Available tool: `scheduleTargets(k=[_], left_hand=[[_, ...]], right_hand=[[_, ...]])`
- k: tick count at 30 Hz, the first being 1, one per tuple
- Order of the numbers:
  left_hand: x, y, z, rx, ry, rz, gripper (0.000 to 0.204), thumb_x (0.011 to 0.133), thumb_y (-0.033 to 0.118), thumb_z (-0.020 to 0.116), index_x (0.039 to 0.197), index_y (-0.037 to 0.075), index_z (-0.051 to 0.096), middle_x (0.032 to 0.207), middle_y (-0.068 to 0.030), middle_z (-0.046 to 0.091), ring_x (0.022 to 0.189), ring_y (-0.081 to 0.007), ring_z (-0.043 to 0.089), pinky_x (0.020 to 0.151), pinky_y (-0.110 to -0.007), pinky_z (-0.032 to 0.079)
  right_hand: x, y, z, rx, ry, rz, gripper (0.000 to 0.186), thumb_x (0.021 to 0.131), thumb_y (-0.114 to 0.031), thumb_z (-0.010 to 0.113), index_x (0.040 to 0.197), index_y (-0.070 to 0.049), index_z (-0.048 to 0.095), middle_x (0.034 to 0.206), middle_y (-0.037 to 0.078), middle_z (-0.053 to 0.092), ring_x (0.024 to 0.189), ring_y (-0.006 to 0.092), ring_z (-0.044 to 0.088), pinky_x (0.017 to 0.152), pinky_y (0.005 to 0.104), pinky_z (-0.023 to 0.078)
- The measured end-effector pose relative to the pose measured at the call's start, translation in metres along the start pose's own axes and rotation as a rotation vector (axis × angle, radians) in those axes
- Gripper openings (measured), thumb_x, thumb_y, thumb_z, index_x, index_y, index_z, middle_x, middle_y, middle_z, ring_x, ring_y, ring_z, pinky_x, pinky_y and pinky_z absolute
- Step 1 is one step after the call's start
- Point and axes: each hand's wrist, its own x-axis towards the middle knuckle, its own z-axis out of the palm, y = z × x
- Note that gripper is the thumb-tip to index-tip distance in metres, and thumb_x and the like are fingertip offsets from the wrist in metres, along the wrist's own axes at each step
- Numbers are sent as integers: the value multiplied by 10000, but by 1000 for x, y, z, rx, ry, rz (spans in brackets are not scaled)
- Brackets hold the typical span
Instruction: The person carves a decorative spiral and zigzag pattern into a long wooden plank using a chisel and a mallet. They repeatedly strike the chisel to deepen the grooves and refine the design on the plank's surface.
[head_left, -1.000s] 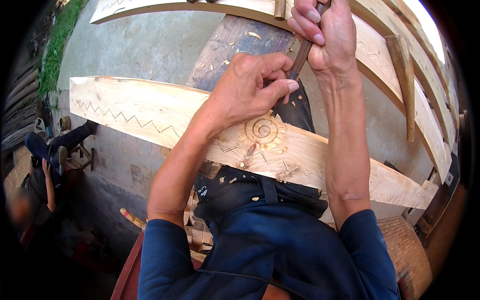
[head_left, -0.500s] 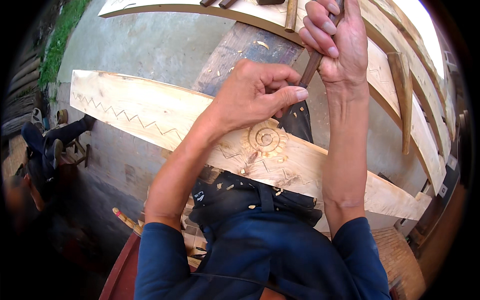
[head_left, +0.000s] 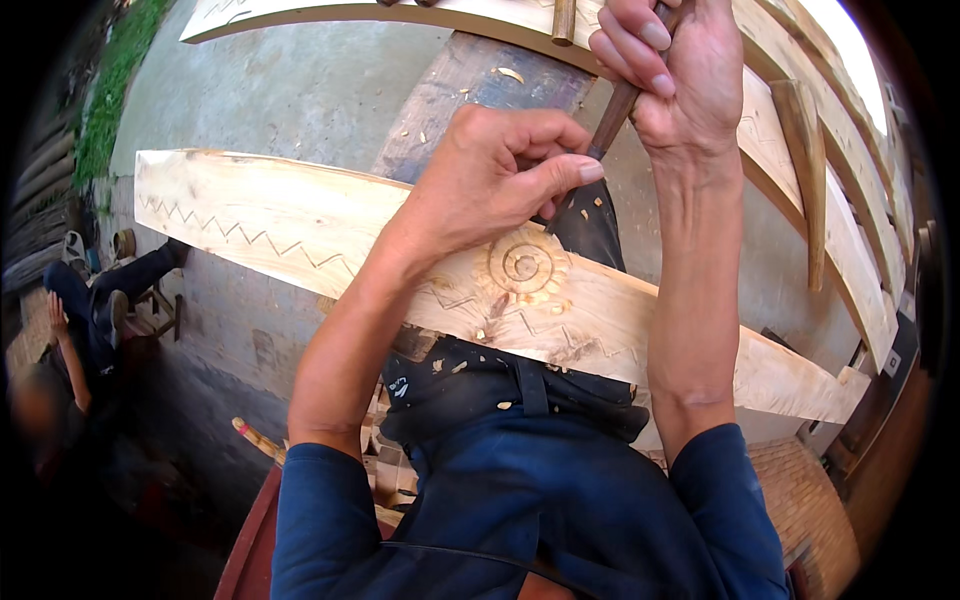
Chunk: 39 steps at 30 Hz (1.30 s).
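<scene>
A pale wooden plank (head_left: pixel 270 195) lies crosswise in front of me, over my lap. Cut into its surface are zigzag lines and a round spiral rosette (head_left: pixel 522 266) with a scalloped rim. My right hand (head_left: pixel 685 85) is wrapped round the dark wooden handle of a carving chisel (head_left: pixel 614 118), which slants down to the left. Lower on the tool, my left hand (head_left: pixel 500 175) pinches it near the blade, thumb and fingers closed. The thin blade points at the rosette's far edge; whether its tip touches the wood is hard to see.
Beyond lies a second pale plank (head_left: pixel 300 18) with tool handles (head_left: pixel 564 22) on it. A tapered wooden club (head_left: pixel 800 170) rests on more curved boards at the right. Wood chips dot the old bench board (head_left: pixel 450 85) and my dark apron. Another person (head_left: pixel 100 295) sits at far left.
My view has shifted slightly, so the planks sit a little differently. Both hands keep their hold on the chisel. At far left, the other person's hand has come up.
</scene>
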Motion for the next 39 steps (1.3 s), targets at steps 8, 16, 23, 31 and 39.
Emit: scheduleTargets(k=[8,16,23,31,39], left_hand=[[0,1,0,45,4,5,173,1026,167,797,1065,0,781,788,22,721,675,-37,653,617,-211,537],[0,-1,-1,48,4,25,176,1028,172,798,1060,0,780,783,21,720,666,-36,648,608,-212,532],[0,0,-1,57,-2,14,176,1021,167,803,1063,-3,780,781,23,718,666,-35,646,607,-211,529],[-1,1,-1,43,-22,-7,173,1016,158,803,1061,-8,777,789,14,721,680,-43,653,618,-214,535],[0,0,-2,15,-28,-29,165,1021,148,782,1015,-15,750,785,7,711,693,-53,660,629,-222,544]], right_hand=[[-3,-3,10,-16,85,19,553,1165,-624,363,830,-192,445,553,4,460,324,89,281,310,241,220],[-2,-1,3,19,49,4,558,1168,-620,352,829,-188,451,553,9,465,322,93,283,309,241,220],[-4,-3,9,-9,92,17,568,1167,-622,346,822,-184,450,547,10,458,318,98,280,306,244,216],[-8,0,11,-4,46,-75,569,1172,-614,325,816,-188,447,530,7,440,309,101,270,300,248,198],[-5,3,14,48,121,25,565,1170,-622,332,823,-191,449,532,5,440,315,95,265,302,242,206]])
